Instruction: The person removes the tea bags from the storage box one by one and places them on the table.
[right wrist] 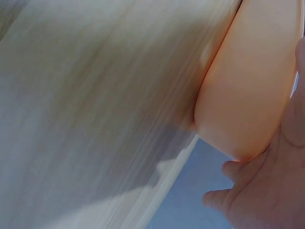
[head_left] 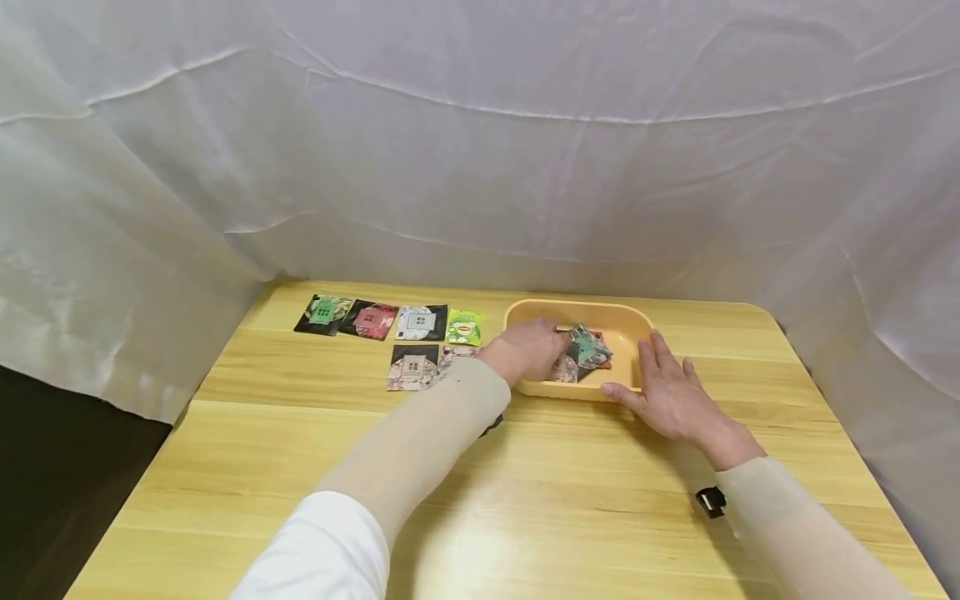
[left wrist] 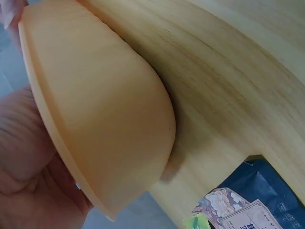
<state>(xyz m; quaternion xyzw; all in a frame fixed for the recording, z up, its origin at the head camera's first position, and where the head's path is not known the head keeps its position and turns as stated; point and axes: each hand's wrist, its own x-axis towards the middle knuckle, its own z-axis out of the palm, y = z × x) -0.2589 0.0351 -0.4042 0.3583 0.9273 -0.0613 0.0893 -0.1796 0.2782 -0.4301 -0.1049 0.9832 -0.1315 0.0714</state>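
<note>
A shallow yellow-orange plastic tray point(head_left: 626, 367) stands on the wooden table, with several tea bag sachets point(head_left: 588, 348) loosely piled inside. My left hand point(head_left: 528, 348) reaches over its left end, fingers bent down among the sachets. Their tips are partly hidden, so whether they pinch a sachet does not show. In the left wrist view, the tray's outer wall point(left wrist: 105, 105) blocks the fingers. At the tray's right end, my right hand point(head_left: 671, 396) rests against the rim, fingers fairly straight and thumb on the front edge. The right wrist view shows that palm point(right wrist: 271, 191) beside the wall.
Left of the tray, sachets lie in rows: a green one point(head_left: 323, 314), a red one point(head_left: 369, 319), a white-and-black one point(head_left: 422, 322) and a yellow-green one point(head_left: 465, 327). Below are a pink-and-black sachet point(head_left: 413, 367) and another partly under my left forearm. A pale curtain point(head_left: 480, 183) hangs behind the table.
</note>
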